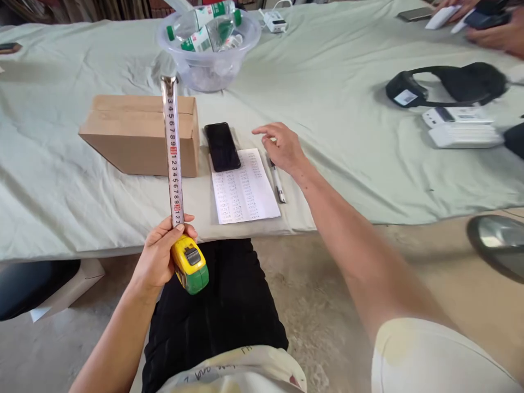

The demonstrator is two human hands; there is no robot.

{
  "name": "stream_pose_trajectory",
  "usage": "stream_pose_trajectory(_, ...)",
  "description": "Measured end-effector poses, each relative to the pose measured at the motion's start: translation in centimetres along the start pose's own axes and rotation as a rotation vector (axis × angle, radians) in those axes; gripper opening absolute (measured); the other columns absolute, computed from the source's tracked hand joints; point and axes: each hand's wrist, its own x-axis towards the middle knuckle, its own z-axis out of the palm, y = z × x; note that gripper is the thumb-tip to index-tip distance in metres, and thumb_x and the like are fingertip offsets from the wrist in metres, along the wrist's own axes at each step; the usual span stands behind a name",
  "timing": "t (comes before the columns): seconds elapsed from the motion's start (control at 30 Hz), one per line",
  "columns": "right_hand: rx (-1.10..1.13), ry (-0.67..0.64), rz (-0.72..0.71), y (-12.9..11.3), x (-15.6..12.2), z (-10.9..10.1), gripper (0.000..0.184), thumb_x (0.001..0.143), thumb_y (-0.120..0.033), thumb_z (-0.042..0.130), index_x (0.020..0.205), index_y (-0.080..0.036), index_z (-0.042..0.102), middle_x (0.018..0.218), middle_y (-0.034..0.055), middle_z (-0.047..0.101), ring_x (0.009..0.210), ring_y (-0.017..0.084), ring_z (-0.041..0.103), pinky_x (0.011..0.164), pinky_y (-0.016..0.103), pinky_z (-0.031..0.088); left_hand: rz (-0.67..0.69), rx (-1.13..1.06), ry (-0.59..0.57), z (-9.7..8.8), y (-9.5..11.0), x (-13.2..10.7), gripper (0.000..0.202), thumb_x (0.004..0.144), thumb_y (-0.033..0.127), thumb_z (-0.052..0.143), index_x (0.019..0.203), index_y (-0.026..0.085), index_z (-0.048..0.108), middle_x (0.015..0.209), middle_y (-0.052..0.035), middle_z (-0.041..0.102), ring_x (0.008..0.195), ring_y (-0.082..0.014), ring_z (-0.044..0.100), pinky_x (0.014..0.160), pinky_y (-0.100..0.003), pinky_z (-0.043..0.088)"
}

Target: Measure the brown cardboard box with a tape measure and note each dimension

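My left hand (164, 248) grips a yellow and green tape measure (190, 265) by its mouth, the thumb pressed on the blade. A length of the blade (172, 164) is drawn out and points away from me, passing in front of a closed cardboard box (139, 136). My right hand (282, 144) is over the table, holding nothing, with the index finger stretched out and the other fingers partly curled. Below it lies a pen (278, 183), beside a sheet of paper (249, 196) with rows of writing. A black phone (222, 146) overlaps the paper's upper left corner.
Behind the box stands a clear plastic basin (208, 68) holding several bottles. A black strapped headset (446, 84) and white devices (462, 126) lie at the right. Another person's hands (497, 35) are at the far right. The tablecloth's front edge (295, 232) hangs before me.
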Motion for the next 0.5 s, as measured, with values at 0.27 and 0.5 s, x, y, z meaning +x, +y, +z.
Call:
stream_pose_trajectory(0.27, -0.417, -0.181, -0.068, 4.3, -7.5, -2.6, 0.044, 0.096, -0.013, 0.043, 0.119, -0.029, 0.075, 0.106, 0.0108, 0.069, 0.096, 0.028, 0.062, 0.076, 0.042, 0.054, -0.278, -0.193, -0.212, 10.1, -0.8, 6.7, 0.023, 0.085, 0.006, 0.057, 0.106, 0.008, 0.068, 0.067, -0.0044, 0.068, 0.057, -0.0147, 0.061, 0.056, -0.025, 0.05)
stream_pose_trajectory(0.5, -0.476, -0.339, -0.276, 5.2, -9.5, -6.4, 0.034, 0.098, -0.017, 0.042, 0.099, -0.028, 0.074, 0.087, 0.0069, 0.071, 0.076, 0.022, 0.058, 0.069, 0.037, 0.047, -0.513, -0.3, -0.27, 12.9, -4.0, 9.7, 0.029, 0.088, 0.004, 0.053, 0.115, 0.011, 0.061, 0.068, -0.0024, 0.066, 0.059, -0.0155, 0.062, 0.058, -0.028, 0.053)
